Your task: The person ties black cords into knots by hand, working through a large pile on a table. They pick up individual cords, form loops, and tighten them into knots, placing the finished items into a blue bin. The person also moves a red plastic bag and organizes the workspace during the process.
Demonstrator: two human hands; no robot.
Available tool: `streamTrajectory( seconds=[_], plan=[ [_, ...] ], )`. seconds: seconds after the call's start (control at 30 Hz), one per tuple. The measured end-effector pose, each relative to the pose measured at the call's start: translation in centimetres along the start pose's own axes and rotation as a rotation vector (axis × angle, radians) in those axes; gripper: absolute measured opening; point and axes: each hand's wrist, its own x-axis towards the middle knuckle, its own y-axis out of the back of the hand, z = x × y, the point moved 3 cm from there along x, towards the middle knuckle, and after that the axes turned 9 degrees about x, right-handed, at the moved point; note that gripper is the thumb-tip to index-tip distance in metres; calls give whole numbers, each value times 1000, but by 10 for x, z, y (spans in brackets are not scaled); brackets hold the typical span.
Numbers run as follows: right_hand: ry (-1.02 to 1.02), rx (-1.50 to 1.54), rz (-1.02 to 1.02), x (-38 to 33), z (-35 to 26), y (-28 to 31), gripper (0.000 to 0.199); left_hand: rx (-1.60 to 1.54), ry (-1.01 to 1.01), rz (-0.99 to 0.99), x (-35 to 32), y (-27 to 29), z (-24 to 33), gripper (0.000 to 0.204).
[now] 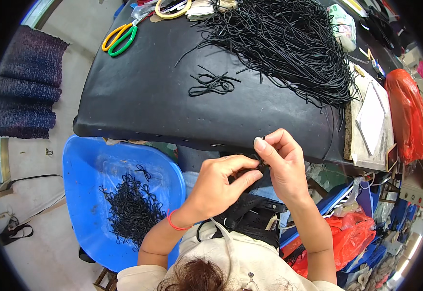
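Note:
Close together at the near edge of the black-covered table, my left hand and my right hand both pinch a black cord. Only short bits of this cord show between the fingers. A small looped bunch of black cords lies on the table ahead of my hands. Farther back spreads a large heap of long, loose black cords. In the blue plastic tub to my left rests a pile of knotted black cord loops.
Scissors with orange and green handles lie at the table's far left, near a roll of tape. A board with white paper sits at the right edge, beside a red plastic bag. Another red bag is at my right.

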Motion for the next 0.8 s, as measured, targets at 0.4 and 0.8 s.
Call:
streamTrajectory(
  seconds=[0.4,0.8],
  plan=[
    [-22,-275,-172,-3,-6,1,23,-116,70,-111,5,13,-1,18],
    [181,-203,38,-6,-7,-4,26,-566,159,-89,-14,-11,-11,19]
  ],
)
